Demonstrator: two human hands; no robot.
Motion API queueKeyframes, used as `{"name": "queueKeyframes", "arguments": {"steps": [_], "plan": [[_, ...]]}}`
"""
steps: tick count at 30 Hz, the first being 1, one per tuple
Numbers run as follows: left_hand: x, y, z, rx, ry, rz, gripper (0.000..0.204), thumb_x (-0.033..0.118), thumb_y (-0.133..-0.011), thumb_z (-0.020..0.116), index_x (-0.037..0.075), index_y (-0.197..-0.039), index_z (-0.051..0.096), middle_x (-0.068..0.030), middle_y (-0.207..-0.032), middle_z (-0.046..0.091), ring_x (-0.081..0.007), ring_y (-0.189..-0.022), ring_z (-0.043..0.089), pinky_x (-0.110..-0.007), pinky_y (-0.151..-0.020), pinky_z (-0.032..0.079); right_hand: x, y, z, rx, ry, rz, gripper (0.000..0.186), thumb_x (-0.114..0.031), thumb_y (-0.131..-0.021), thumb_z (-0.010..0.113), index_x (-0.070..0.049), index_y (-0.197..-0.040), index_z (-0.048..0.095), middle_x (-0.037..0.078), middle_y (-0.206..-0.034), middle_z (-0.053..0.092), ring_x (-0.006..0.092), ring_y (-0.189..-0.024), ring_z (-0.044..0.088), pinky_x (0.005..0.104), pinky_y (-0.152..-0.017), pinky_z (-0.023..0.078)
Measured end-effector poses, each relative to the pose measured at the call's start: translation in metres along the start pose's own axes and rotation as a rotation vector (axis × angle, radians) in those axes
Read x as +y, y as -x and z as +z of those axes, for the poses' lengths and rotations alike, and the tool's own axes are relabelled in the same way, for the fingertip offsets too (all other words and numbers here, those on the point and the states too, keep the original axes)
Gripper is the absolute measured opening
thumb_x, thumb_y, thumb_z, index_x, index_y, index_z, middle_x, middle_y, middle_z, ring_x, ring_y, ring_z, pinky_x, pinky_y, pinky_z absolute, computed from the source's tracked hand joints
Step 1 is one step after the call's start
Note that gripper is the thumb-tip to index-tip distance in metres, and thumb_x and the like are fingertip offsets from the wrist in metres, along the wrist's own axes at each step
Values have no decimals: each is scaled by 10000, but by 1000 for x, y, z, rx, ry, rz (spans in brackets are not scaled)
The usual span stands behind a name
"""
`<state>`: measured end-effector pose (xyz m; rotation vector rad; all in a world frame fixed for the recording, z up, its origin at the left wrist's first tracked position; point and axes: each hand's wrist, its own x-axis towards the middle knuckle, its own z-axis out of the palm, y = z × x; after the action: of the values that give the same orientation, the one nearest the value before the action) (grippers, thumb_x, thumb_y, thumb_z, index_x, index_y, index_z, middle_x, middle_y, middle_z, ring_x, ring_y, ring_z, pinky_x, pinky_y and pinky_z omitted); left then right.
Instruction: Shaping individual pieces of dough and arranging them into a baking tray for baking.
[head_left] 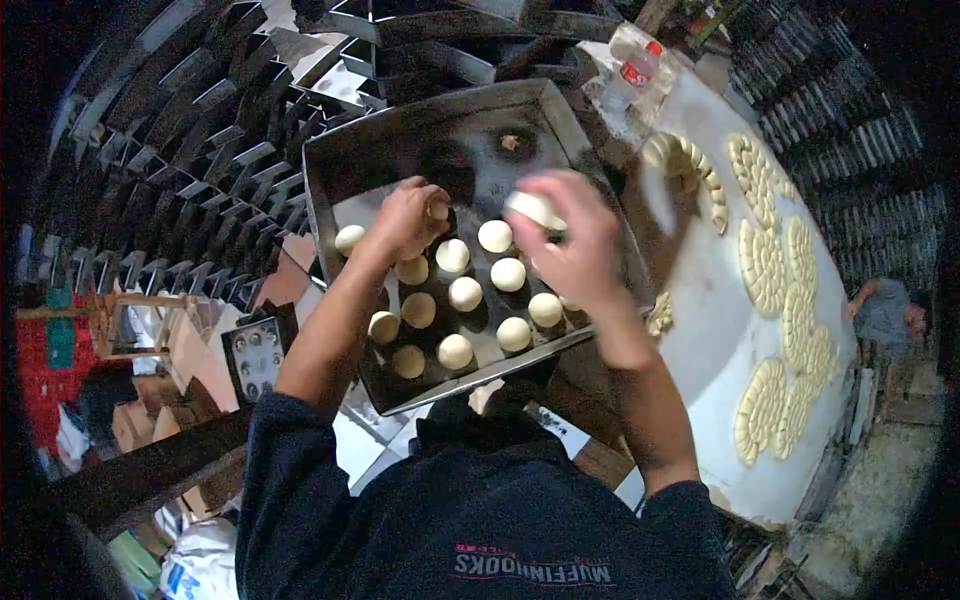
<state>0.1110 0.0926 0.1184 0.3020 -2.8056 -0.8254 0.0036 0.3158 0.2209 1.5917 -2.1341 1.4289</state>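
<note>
Your right hand (580, 228) grips a dough ball (528, 209); your left hand (405, 218) curls — can't tell round what — over the dark tray (410, 130) with more balls (455, 351); right, a pale table (700, 320) with cut dough (764, 265), a bottle (641, 66); left, stacked metal trays (170, 140)

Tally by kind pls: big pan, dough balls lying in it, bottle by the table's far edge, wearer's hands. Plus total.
Big pan: 1
Dough balls lying in it: at least 12, hands may hide some
Bottle: 1
Hands: 2, left hand and right hand
Total: at least 16
</note>
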Motion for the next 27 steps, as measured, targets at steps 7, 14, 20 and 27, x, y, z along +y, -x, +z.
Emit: {"name": "queueKeyframes", "arguments": {"steps": [7,14,20,27], "plan": [[14,12,-16,-25,7,47,849,280,-751,788,87,-1445,338,-265,-1249,530,-438,-1145,523,-453,-989,440,9,35,-1,-225,116,115,358,-254,-870,666,-24,-1141,628,188,-1189,618,373,-1196,530,470,-1040,398],[217,-103,-13,-84,-120,578,559,233,-738,746,41,-1230,564,-198,-1140,584,-377,-1109,540,-439,-978,435,102,270,-203,510,450,849,180,-175,-900,568,-4,-875,615,132,-835,624,251,-772,597,352,-694,474],[279,-284,260,-816,941,62,550,354,-854,724,48,-1281,558,-114,-1278,591,-216,-1089,577,-337,-971,480,125,474,-235,629,499,1027,269,-264,-919,555,1,-881,581,166,-819,557,348,-793,556,442,-708,441],[361,-446,481,-887,197,-594,578,522,-960,481,37,-1266,554,-131,-1132,629,-229,-968,622,-341,-846,537,102,536,-290,436,872,861,135,-165,-826,610,-51,-804,541,111,-737,486,318,-746,503,465,-724,393]]}}
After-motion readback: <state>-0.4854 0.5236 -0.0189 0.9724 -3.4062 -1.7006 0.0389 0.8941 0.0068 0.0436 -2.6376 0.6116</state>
